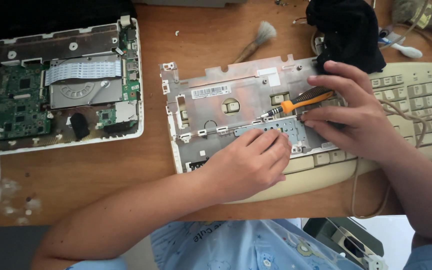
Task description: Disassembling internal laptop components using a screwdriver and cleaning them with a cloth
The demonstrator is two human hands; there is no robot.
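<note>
Left hand (248, 162) presses laptop cover (211, 107); right hand (353, 112) grips screwdriver (298, 104).

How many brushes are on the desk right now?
2: a grey-bristled wooden brush above the white laptop cover, a larger brown brush at the top right corner, partly cut off.

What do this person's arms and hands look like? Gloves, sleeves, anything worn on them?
Both hands are bare: the left hand and the right hand wear no gloves, rings or watch that show. The forearms are uncovered too. Short light blue sleeves show at the bottom edge, part of a light blue shirt printed with small cartoon figures and some lettering.
</note>
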